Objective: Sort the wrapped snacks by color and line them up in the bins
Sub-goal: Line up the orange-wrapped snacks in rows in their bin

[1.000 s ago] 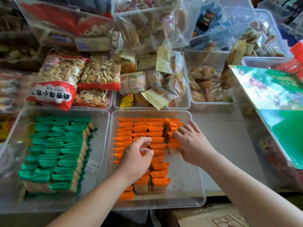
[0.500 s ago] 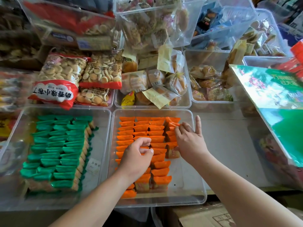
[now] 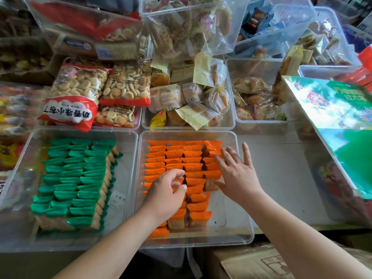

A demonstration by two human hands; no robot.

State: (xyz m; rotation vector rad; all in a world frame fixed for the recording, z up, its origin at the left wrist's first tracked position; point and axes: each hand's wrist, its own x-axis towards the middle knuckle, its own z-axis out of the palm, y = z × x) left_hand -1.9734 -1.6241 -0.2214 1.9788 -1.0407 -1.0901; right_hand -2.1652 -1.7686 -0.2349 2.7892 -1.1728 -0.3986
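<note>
Orange wrapped snacks (image 3: 175,156) lie in overlapping rows in a clear bin (image 3: 227,224) at the near edge of the desk (image 3: 281,168), roughly at its middle (a cardboard carton (image 3: 251,262) shows just below that edge). Four columns run from the bin's far wall toward the near one, and the column on the right is shorter than the others.

The left hand (image 3: 163,196) rests on the middle columns with its fingers (image 3: 177,174) curled down onto the packets. Whether they pinch one cannot be told. The right hand (image 3: 237,178) lies flat, its fingers (image 3: 244,152) straight and spread apart. Some fingertips touch the far end of the right column, while the thumb sits against the packet at that column's near end.

Just beside this bin, toward the left edge of the desk, a second clear bin (image 3: 124,168) holds green wrapped snacks (image 3: 74,178), also in neat rows of three columns. A small paper slip (image 3: 116,200) lies on its bare floor.

Farther back, red-trimmed bags of small round biscuits (image 3: 80,91) sit behind the green bin, and a bin of pale-wrapped breads (image 3: 189,101) sits behind the orange one. Toward the right edge a large green printed box (image 3: 342,117) leans at a tilt. Along the far edge more clear bins (image 3: 271,27) of mixed packets are stacked.
</note>
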